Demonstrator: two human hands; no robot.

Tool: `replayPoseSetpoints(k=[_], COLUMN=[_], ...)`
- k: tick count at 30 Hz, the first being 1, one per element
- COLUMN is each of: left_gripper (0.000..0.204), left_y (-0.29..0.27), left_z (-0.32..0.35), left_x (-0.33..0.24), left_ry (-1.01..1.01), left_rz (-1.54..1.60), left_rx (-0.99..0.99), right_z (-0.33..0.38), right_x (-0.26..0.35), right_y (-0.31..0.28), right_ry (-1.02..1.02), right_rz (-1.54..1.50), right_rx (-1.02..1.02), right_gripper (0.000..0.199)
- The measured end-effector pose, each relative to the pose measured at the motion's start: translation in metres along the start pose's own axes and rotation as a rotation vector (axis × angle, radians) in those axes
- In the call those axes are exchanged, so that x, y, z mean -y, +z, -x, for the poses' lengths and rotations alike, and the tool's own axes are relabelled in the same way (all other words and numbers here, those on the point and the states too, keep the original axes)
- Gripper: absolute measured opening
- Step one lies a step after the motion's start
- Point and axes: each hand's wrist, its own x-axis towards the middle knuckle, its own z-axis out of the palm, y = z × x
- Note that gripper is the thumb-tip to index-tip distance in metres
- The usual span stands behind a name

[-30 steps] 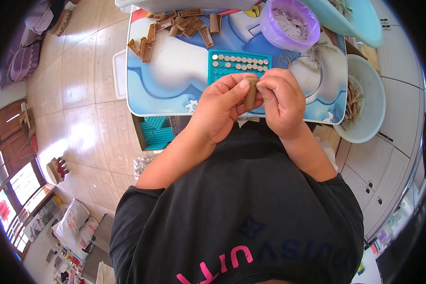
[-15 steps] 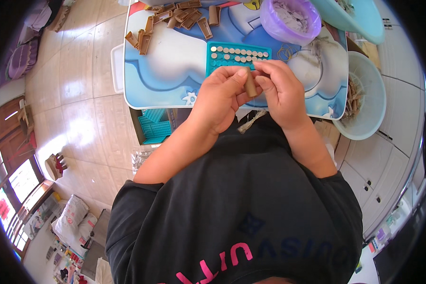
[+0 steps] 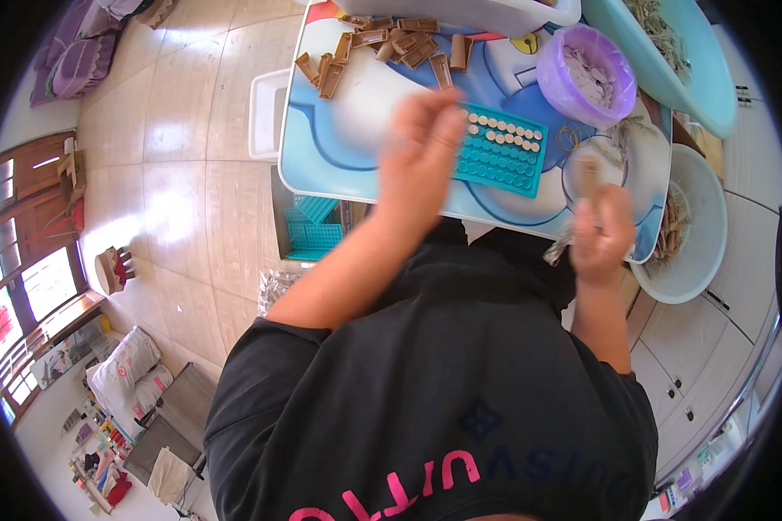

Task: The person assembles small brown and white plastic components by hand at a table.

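Observation:
My right hand (image 3: 604,234) is closed around a small brown tube (image 3: 589,174) that points up from the fingers, blurred by motion. Beside that hand, a tied bundle of dry stems (image 3: 558,250) hangs at the table's near edge; whether the hand holds it I cannot tell. My left hand (image 3: 421,156) is raised over the table, left of a teal tray (image 3: 495,169), its fingers smeared by motion. Pale round discs (image 3: 513,132) sit in the tray's far rows. Past the left hand lies a pile of brown trough-shaped pieces (image 3: 417,52).
A purple-lined tub (image 3: 586,78) of pale flakes and thin yellowish rings (image 3: 569,136) are on the patterned table (image 3: 321,130). A large light-blue basin (image 3: 699,78) and a pale basin (image 3: 708,226) with dry brown material stand at the right. Teal trays (image 3: 313,239) lie below the left edge.
My hands have parted: the left moved up and away from the tube, the right carried the tube to the right. The view has shifted, so the table appears further right.

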Motion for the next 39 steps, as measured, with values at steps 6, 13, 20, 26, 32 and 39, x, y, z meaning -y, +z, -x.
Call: replayPoseSetpoints(k=[6,13,20,26,32,39], left_gripper=[0.042,0.040,0.027,0.014,0.010,0.015], left_y=[-0.111,-0.076,-0.048,-0.051,-0.050,-0.048], left_z=[-0.085,-0.068,-0.089,-0.106,-0.090,-0.034], left_x=[0.038,0.046,0.028,0.031,0.005,-0.028], left_ry=[0.326,0.314,0.603,0.533,0.517,-0.092], left_rz=[-0.847,-0.756,-1.183,-1.337,-0.831,-0.087], left_rx=[-0.452,-0.200,-0.127,-0.150,-0.175,0.385], right_z=[0.023,0.102,0.079,0.019,-0.019,-0.014], right_x=[-0.102,-0.249,-0.223,-0.151,-0.099,-0.100], right_y=[-0.086,-0.152,-0.137,-0.085,-0.044,-0.031], right_ry=[0.599,0.993,0.892,0.559,0.406,0.527], right_rz=[-0.117,-0.061,0.063,-0.034,0.210,-0.093], right_rx=[-0.553,-0.497,-0.445,-0.295,-0.001,0.123], right_gripper=[0.026,0.036,0.035,0.026,0.025,0.026])
